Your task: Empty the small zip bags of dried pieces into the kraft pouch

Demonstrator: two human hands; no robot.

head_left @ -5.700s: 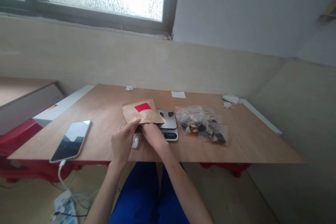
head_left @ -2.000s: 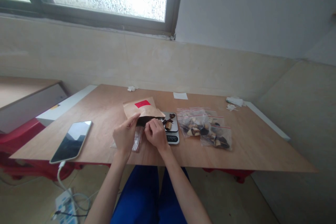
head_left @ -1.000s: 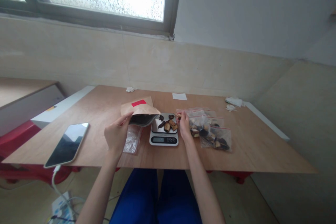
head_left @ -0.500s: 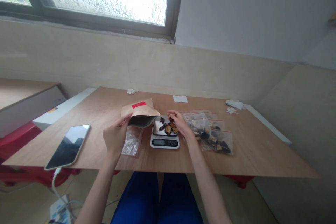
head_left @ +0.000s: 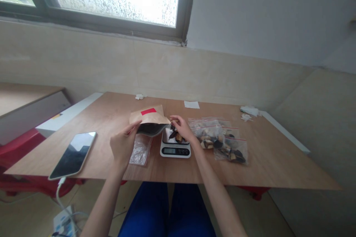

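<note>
My left hand (head_left: 124,142) is closed on the near left edge of a brown kraft paper pouch (head_left: 136,116) with a red label. The pouch lies tilted, its dark mouth facing me. My right hand (head_left: 182,127) is over a white kitchen scale (head_left: 164,152), fingers pinched beside the pouch's right corner. What the fingertips hold, if anything, I cannot make out. Dark and brown dried pieces (head_left: 178,137) lie on the scale's plate, partly covered by this hand. The scale's small display is lit, its digits unreadable.
Right of the scale are several zip bags (head_left: 207,133) of dried pieces. Flat clear plastic bags (head_left: 140,152) lie under the pouch. A phone (head_left: 73,155) with a white cable (head_left: 59,190) is at the table's left edge. White paper (head_left: 191,104) lies at the back.
My right hand has moved left across the scale, from above the dried pieces to the pouch's right corner. The left hand and pouch have hardly moved.
</note>
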